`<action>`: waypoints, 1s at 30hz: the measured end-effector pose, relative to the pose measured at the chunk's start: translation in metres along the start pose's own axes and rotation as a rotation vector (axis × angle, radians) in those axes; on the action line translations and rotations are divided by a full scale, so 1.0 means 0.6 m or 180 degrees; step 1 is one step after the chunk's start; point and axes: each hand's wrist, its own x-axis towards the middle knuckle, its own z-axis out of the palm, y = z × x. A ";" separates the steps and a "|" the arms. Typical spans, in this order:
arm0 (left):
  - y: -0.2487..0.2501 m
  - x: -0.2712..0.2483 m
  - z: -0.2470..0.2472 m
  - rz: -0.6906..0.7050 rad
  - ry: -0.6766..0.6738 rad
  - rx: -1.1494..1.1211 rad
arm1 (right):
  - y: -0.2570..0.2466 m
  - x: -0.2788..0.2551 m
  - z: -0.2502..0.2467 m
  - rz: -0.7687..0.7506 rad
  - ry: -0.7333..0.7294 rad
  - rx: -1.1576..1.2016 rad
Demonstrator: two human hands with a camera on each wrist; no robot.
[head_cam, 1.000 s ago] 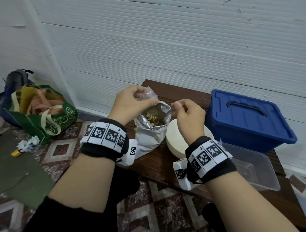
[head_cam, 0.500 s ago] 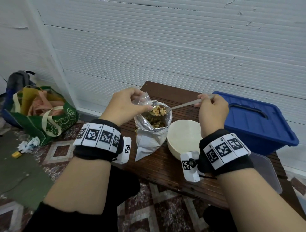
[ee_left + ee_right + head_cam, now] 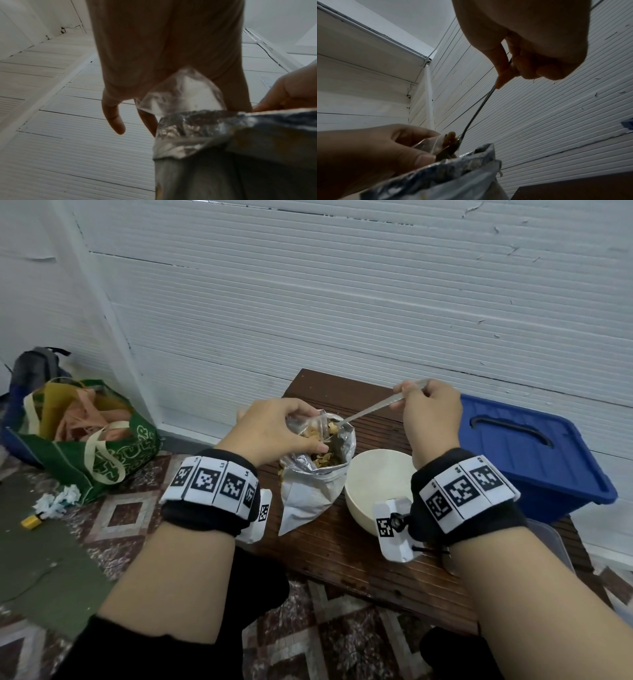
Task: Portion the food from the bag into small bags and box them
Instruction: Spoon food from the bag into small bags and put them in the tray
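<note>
Head view: left hand (image 3: 274,433) pinches small bag (image 3: 313,428) (contents unclear), right hand (image 3: 431,419) grips spoon (image 3: 373,409).

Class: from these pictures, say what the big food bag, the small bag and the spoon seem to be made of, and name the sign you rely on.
Big bag: probably foil-lined plastic film; its inside is shiny, silver and crinkled, its outside matt pale grey.
Small bag: thin clear plastic; the wall shows through it, with glossy creases.
Spoon: likely metal; a slim, silvery handle with a sheen.
</note>
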 end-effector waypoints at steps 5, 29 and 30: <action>0.002 0.004 0.006 -0.0012 0.0062 -0.0001 | 0.002 0.000 0.011 0.0000 -0.0085 -0.0004; -0.001 0.002 0.003 -0.0107 0.0511 -0.1002 | 0.007 -0.019 -0.022 -0.1088 0.0340 0.0665; -0.001 0.002 0.003 -0.0095 0.0507 -0.1038 | 0.011 -0.022 -0.019 -0.1083 0.0216 0.0483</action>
